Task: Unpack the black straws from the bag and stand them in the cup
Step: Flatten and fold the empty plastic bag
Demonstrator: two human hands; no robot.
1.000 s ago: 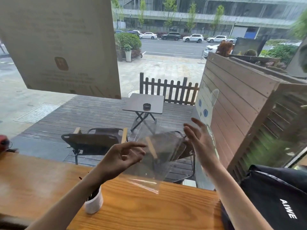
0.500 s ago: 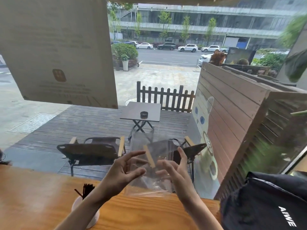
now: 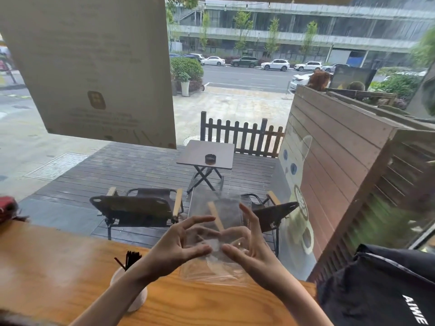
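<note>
A clear plastic bag (image 3: 217, 217) is held upright above the wooden counter (image 3: 58, 267), and it looks empty. My left hand (image 3: 179, 245) and my right hand (image 3: 249, 248) press it between them near its lower half, fingers curled around the film. A white cup (image 3: 138, 300) stands on the counter under my left forearm, which hides most of it. Thin black straws (image 3: 130, 258) stick up out of the cup.
A black bag with white lettering (image 3: 381, 292) lies at the counter's right end. A red object (image 3: 7, 208) sits at the far left edge. A window directly ahead carries a large paper sign (image 3: 94, 67); chairs and a small table stand outside.
My right hand came in from the right and closed onto the bag. Both hands now squeeze the bag together. The view has tilted down, so the cup and straws show more.
</note>
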